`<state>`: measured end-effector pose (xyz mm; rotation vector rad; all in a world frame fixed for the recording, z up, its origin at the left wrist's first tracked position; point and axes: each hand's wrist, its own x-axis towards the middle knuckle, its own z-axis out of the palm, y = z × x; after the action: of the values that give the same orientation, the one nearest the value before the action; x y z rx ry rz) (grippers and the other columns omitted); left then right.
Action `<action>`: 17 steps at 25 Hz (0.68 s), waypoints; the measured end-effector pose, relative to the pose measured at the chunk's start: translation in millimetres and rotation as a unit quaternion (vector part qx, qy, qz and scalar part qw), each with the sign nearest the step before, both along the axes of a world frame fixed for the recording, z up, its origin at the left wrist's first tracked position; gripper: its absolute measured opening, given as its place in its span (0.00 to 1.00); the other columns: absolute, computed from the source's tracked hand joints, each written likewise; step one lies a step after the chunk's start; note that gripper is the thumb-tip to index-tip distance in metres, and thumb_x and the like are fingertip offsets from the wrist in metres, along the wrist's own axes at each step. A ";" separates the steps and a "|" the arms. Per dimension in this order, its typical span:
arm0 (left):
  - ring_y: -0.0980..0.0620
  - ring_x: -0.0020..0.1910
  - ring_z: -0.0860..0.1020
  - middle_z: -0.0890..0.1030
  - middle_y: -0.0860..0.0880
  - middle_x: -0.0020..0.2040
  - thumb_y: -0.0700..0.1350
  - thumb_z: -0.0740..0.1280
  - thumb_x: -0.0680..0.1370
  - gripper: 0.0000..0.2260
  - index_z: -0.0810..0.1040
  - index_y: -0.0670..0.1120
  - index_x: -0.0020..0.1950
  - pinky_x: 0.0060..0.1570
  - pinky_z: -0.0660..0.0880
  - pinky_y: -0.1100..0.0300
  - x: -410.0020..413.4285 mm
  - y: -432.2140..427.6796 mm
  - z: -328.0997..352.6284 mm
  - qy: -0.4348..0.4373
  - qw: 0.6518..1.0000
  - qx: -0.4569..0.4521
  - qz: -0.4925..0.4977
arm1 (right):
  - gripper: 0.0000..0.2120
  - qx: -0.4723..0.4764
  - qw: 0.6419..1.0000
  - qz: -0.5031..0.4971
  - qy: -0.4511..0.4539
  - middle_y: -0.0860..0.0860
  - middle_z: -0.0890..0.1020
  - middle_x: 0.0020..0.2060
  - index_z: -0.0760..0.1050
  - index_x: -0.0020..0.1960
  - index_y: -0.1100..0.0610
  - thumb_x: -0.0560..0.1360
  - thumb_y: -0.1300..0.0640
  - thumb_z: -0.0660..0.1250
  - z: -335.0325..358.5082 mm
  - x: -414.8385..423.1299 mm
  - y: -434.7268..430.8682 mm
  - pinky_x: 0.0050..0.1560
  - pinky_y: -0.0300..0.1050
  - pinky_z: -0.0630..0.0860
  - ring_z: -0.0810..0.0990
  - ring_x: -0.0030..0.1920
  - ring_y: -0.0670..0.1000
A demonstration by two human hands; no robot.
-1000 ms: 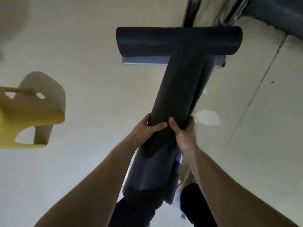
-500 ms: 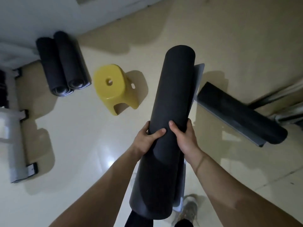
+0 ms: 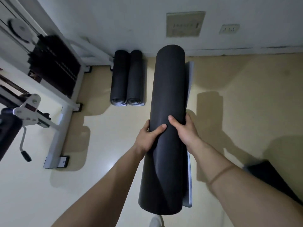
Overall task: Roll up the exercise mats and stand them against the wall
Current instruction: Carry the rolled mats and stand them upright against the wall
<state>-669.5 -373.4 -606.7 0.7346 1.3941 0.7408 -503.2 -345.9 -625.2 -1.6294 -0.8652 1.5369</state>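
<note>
A rolled black exercise mat (image 3: 167,89) with a grey underside edge is held out in front of me, its far end pointing at the white wall (image 3: 131,22). My left hand (image 3: 148,136) grips its left side and my right hand (image 3: 183,130) grips its right side, thumbs across the top near the middle. Two more rolled black mats (image 3: 127,77) stand side by side against the wall, just left of the held roll. Another dark rolled mat (image 3: 275,179) lies on the floor at the lower right, partly behind my right forearm.
A white weight machine (image 3: 54,89) with a black weight stack and a crank handle fills the left side. The wall carries a vent plate (image 3: 184,24) and a socket (image 3: 229,29). Cream floor (image 3: 246,82) lies right of the standing mats. A shoe tip (image 3: 155,222) shows below.
The view has swung left toward the wall. The held roll now points at the wall beside the two standing mats; the yellow stool is out of view and the floor mat sits at the lower right.
</note>
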 end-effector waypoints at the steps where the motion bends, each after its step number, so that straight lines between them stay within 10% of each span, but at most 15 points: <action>1: 0.53 0.54 0.85 0.86 0.54 0.57 0.54 0.78 0.73 0.23 0.77 0.54 0.67 0.61 0.79 0.53 -7.7 26.2 -3.5 0.003 1.000 0.001 0.012 | 0.39 -0.001 1.000 0.009 0.003 0.44 0.83 0.62 0.72 0.71 0.46 0.64 0.34 0.77 -4.3 -9.4 29.0 0.62 0.54 0.82 0.85 0.58 0.49; 12: 0.60 0.50 0.82 0.83 0.61 0.50 0.52 0.78 0.73 0.18 0.71 0.63 0.54 0.52 0.76 0.64 -44.8 322.5 -85.9 0.015 0.994 -0.024 0.109 | 0.36 -0.006 0.997 0.074 0.018 0.43 0.85 0.58 0.75 0.67 0.46 0.63 0.33 0.76 -93.2 -57.9 348.7 0.63 0.55 0.81 0.85 0.57 0.49; 17: 0.55 0.57 0.83 0.85 0.57 0.55 0.59 0.80 0.67 0.26 0.78 0.59 0.62 0.63 0.76 0.56 -88.3 464.9 -158.6 0.023 0.994 -0.032 0.101 | 0.35 0.000 0.997 0.072 0.003 0.44 0.86 0.57 0.77 0.65 0.46 0.62 0.33 0.76 -155.6 -99.4 491.2 0.64 0.56 0.81 0.85 0.57 0.49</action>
<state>-757.8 91.5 -765.3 0.5688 1.5426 0.8354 -602.5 145.3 -780.8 -1.5915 -0.9982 1.6376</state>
